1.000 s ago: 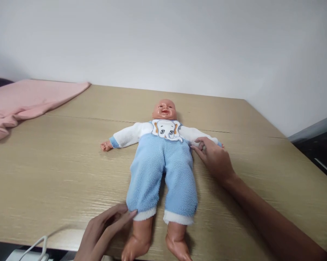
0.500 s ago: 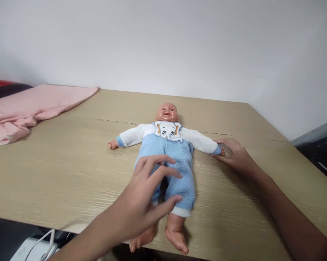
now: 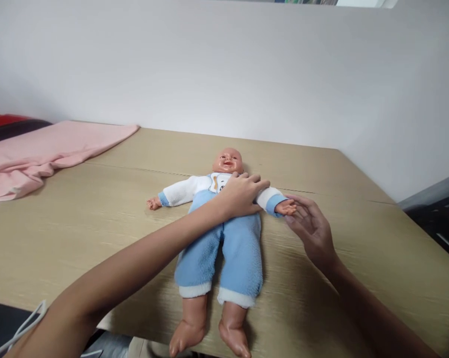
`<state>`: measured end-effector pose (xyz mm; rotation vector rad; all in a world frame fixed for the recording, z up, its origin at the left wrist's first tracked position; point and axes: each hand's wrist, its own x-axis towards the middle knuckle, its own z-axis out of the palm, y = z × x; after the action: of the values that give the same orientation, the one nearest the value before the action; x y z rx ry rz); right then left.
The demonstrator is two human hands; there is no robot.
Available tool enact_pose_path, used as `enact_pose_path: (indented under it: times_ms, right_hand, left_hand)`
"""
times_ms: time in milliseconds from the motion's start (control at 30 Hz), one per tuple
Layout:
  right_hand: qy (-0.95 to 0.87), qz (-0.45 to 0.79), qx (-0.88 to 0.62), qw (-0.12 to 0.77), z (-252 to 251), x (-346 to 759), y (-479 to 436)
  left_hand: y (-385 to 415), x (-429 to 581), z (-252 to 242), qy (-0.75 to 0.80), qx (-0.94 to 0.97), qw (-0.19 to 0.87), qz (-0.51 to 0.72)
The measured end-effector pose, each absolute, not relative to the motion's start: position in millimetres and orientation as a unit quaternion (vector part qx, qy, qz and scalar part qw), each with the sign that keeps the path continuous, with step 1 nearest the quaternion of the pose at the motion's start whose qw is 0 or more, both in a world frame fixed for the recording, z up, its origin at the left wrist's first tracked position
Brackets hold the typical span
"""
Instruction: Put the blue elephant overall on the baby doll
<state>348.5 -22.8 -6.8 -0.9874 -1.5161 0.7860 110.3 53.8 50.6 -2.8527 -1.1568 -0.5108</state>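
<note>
A baby doll (image 3: 242,243) lies on its back on the wooden table, feet at the near edge and arms spread. It wears a blue and white fleece outfit with an elephant face on the chest, now mostly covered. My left hand (image 3: 241,194) is closed around the doll's white sleeve at the upper arm on the right, fingers over the top and thumb at the near side. Close to the doll's small hand (image 3: 286,207) on that side, my right hand (image 3: 314,231) is cupped with fingers apart. Its fingertips are beside or lightly touching the cuff; I cannot tell which.
A pink cloth (image 3: 56,149) lies crumpled at the table's left, beside a red and black item (image 3: 8,122). Behind the table (image 3: 97,228) rises a white wall (image 3: 224,69). White cables (image 3: 26,323) are below the near left edge, and a dark object (image 3: 438,223) stands at right.
My left hand has moved from above the doll's legs up onto its sleeve. The doll's arm on the right is drawn inward and its palm turned up. My right hand followed and opened around it.
</note>
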Motion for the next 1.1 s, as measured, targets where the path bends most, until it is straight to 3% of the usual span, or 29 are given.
enact_pose_path:
  times_ms: [167,400,567,800,1100]
  right_hand:
    - [-0.619,0.311,-0.448,0.565,-13,362,-15]
    - [-0.697,0.394,-0.436,0.410,-31,324,-17]
    - [-0.639,0.495,-0.381,0.449,-34,276,-4]
    - [-0.555,0.527,-0.403,0.502,-26,232,21]
    - [-0.541,0.600,-0.318,0.496,-13,196,40]
  left_hand:
    - [62,91,35,-0.371,-0.829,-0.144,-0.392]
    - [68,71,24,-0.357,-0.606,-0.382,-0.600]
    - [69,52,25,-0.342,-0.504,-0.444,-0.657]
    - [72,30,19,-0.316,-0.393,-0.509,-0.697]
    - [73,18,11,-0.309,-0.340,-0.531,-0.712]
